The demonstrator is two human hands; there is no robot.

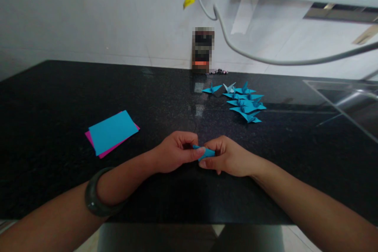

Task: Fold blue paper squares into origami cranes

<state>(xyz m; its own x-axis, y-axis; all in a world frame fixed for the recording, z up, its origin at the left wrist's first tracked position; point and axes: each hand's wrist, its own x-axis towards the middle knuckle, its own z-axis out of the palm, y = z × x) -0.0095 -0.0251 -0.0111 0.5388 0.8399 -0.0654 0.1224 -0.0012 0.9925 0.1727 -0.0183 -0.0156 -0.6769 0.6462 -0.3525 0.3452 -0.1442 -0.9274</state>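
Note:
Between both hands, near the front of the black countertop (165,201), is a small folded piece of blue paper (209,152). My left hand (177,151) pinches it from the left, thumb on top. From the right, my right hand (232,156) grips it between thumb and curled fingers. Much of the paper is hidden by the fingers, so its exact folded shape cannot be made out. Beyond the right hand stand several blue folded paper cranes (249,105) in a close group, with a paler crane (229,87) at the back and a single blue crane (212,89) to its left.
Blue paper sheets (113,132) lie over pink paper (106,152) on the left. A pixelated upright phone-like object (202,49) leans on the wall, a beaded strand (219,71) beside it. A grey cable (265,61) hangs across the upper right. A clear panel (339,106) is at the right.

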